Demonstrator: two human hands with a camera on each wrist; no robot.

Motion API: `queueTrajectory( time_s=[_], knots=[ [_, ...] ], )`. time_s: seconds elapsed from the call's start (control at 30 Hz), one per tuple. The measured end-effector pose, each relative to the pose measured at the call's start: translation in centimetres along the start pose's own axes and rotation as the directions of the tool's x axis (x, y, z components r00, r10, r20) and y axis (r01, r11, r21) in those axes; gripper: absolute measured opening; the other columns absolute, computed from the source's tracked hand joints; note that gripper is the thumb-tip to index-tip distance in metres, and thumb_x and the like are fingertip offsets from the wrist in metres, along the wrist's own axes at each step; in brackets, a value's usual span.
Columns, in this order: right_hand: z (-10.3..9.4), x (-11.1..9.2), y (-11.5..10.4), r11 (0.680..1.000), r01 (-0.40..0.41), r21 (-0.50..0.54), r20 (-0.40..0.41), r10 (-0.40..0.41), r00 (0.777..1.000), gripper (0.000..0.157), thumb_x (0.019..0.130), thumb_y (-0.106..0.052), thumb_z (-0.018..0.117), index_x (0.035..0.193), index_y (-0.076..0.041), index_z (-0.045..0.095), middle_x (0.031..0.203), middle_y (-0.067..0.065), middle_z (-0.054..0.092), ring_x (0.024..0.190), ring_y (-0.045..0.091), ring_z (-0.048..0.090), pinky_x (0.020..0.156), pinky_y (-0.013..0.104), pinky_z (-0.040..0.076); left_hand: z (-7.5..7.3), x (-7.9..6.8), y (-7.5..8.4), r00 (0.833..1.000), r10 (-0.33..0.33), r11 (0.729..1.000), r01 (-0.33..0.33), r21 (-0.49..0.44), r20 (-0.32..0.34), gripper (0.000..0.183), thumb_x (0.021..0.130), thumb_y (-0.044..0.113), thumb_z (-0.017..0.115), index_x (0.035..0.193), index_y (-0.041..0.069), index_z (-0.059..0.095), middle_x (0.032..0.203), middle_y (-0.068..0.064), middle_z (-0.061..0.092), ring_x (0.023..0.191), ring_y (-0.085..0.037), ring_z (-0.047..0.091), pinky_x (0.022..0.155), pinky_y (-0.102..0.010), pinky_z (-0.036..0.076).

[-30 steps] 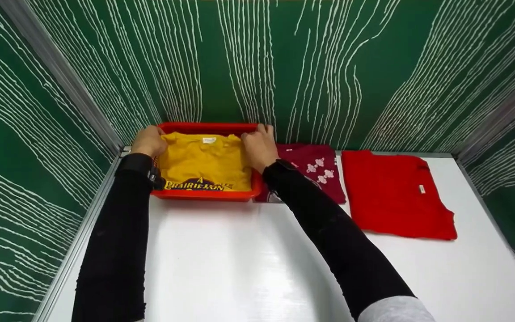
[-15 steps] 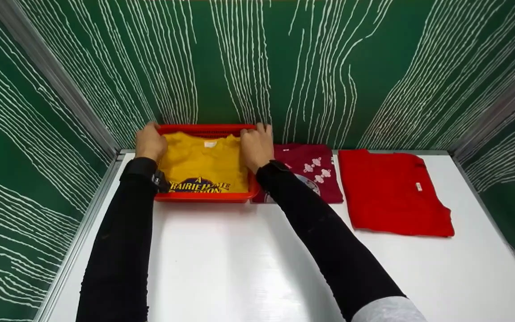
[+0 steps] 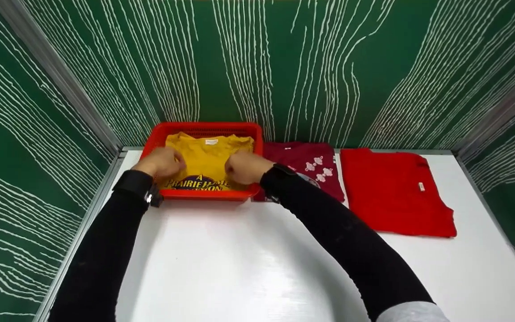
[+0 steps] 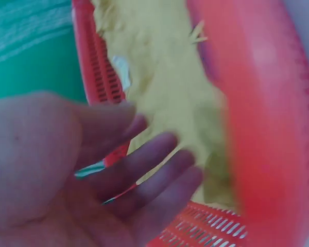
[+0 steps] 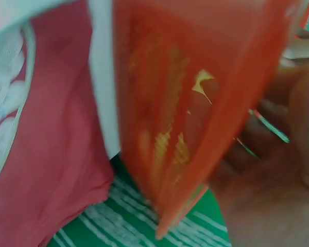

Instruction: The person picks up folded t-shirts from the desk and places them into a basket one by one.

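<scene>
A yellow T-shirt [image 3: 204, 161] with dark lettering lies folded inside a red plastic basket [image 3: 208, 195] with slotted walls. My left hand [image 3: 164, 162] is over the shirt's left side; in the left wrist view its fingers [image 4: 159, 149] are loosely bent, with nothing between them and the thumb. Over the shirt's right side is my right hand [image 3: 247, 167], inside the basket's right rim. The basket wall [image 5: 195, 113] hides part of its fingers in the right wrist view, where the hand [image 5: 268, 170] appears loosely bent too.
A folded maroon T-shirt [image 3: 302, 156] with a white print lies right beside the basket. Further right is a folded red garment [image 3: 391, 192] with a small label. All rest on a white table [image 3: 221, 259] against green, white-lined walls [image 3: 293, 67].
Both hands have left the shirt's upper corners by the basket's side rims and moved inward and nearer over the shirt. More of the basket's rim now shows.
</scene>
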State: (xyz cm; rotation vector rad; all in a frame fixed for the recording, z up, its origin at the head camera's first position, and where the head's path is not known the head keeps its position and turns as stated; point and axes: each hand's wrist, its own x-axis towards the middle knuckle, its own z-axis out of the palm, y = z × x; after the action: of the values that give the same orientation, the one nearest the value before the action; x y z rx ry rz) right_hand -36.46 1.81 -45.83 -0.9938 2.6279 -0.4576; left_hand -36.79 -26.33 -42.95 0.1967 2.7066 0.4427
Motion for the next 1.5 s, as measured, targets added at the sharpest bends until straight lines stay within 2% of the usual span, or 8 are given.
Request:
queueTrajectory(
  time_s=[0.13, 0.33, 0.47, 0.6, 0.77, 1.07, 1.33, 1.5],
  knots=[
    [0.5, -0.1, -0.8, 0.998, 0.051, 0.022, 0.086, -0.053, 0.995, 0.025, 0.110, -0.017, 0.067, 0.126, -0.008, 0.083, 0.127, 0.011, 0.082, 0.122, 0.027, 0.075, 0.113, 0.042, 0.059, 1.2, -0.4, -0.1, 0.994, 0.005, 1.000, -0.008, 0.027, 0.112, 0.029, 0.107, 0.031, 0.065, 0.105, 0.007, 0.081, 0.095, -0.006, 0.068, 0.096, -0.028, 0.061, 0.083, -0.037, 0.046],
    [1.0, -0.2, -1.1, 0.999, 0.013, 0.031, 0.165, -0.018, 0.986, 0.028, 0.111, -0.018, 0.064, 0.129, -0.009, 0.082, 0.133, 0.012, 0.080, 0.127, 0.028, 0.072, 0.120, 0.044, 0.054, 2.3, -0.6, 0.0, 0.987, -0.007, 0.999, -0.001, 0.051, 0.158, 0.038, 0.107, 0.036, 0.067, 0.077, 0.013, 0.071, 0.071, 0.003, 0.049, 0.079, -0.021, 0.052, 0.074, -0.034, 0.039],
    [0.9, -0.7, -0.8, 0.998, 0.062, 0.019, 0.116, -0.064, 0.991, 0.028, 0.111, -0.017, 0.062, 0.127, -0.008, 0.083, 0.128, 0.010, 0.082, 0.124, 0.026, 0.074, 0.116, 0.042, 0.057, 2.6, -1.1, 1.3, 0.996, 0.002, 0.999, -0.007, 0.051, 0.089, 0.038, 0.109, 0.036, 0.064, 0.082, 0.010, 0.071, 0.075, 0.001, 0.051, 0.077, -0.022, 0.053, 0.071, -0.034, 0.041],
    [0.3, -2.1, -0.2, 0.986, 0.163, 0.025, -0.040, -0.162, 0.986, 0.025, 0.110, -0.014, 0.062, 0.115, -0.006, 0.084, 0.110, 0.009, 0.084, 0.104, 0.025, 0.077, 0.103, 0.039, 0.063, 2.8, -2.2, 3.8, 0.994, 0.083, 0.997, -0.083, 0.008, -0.077, 0.033, 0.111, 0.033, 0.062, 0.099, 0.006, 0.076, 0.083, -0.004, 0.060, 0.080, -0.024, 0.059, 0.075, -0.037, 0.048],
    [-1.0, -5.8, 1.0, 0.973, 0.227, 0.036, -0.221, -0.214, 0.951, 0.020, 0.109, -0.013, 0.064, 0.104, -0.006, 0.082, 0.093, 0.008, 0.080, 0.079, 0.020, 0.069, 0.085, 0.034, 0.064, 3.6, -4.4, 8.1, 0.946, 0.201, 0.979, -0.202, 0.019, -0.254, 0.031, 0.112, 0.031, 0.062, 0.116, 0.006, 0.080, 0.094, -0.008, 0.073, 0.079, -0.025, 0.064, 0.078, -0.039, 0.055],
    [-2.7, -13.1, 5.4, 0.985, 0.086, 0.148, -0.429, -0.014, 0.903, 0.021, 0.107, -0.010, 0.066, 0.119, -0.004, 0.083, 0.110, 0.011, 0.084, 0.084, 0.022, 0.072, 0.087, 0.039, 0.066, 7.0, -7.2, 16.9, 0.823, 0.402, 0.899, -0.438, 0.002, -0.403, 0.019, 0.111, 0.026, 0.066, 0.112, 0.011, 0.079, 0.100, -0.002, 0.079, 0.086, -0.017, 0.072, 0.081, -0.034, 0.063],
    [0.4, -17.1, 9.9, 0.987, -0.076, 0.143, -0.501, 0.138, 0.854, 0.018, 0.103, -0.005, 0.066, 0.104, -0.001, 0.083, 0.099, 0.015, 0.081, 0.089, 0.030, 0.074, 0.084, 0.046, 0.065, 12.4, -8.0, 22.1, 0.787, 0.540, 0.837, -0.540, 0.090, -0.296, 0.019, 0.113, 0.020, 0.061, 0.116, 0.010, 0.077, 0.108, -0.004, 0.077, 0.096, -0.019, 0.074, 0.088, -0.031, 0.064],
    [2.8, -18.2, 12.8, 0.974, -0.180, 0.137, -0.485, 0.224, 0.845, 0.017, 0.101, -0.004, 0.068, 0.106, 0.002, 0.083, 0.105, 0.019, 0.080, 0.097, 0.036, 0.074, 0.090, 0.053, 0.064, 16.6, -5.7, 22.9, 0.807, 0.532, 0.845, -0.484, 0.228, -0.258, 0.019, 0.110, 0.016, 0.062, 0.118, 0.007, 0.077, 0.119, -0.008, 0.076, 0.111, -0.027, 0.073, 0.101, -0.037, 0.062]
  ],
)
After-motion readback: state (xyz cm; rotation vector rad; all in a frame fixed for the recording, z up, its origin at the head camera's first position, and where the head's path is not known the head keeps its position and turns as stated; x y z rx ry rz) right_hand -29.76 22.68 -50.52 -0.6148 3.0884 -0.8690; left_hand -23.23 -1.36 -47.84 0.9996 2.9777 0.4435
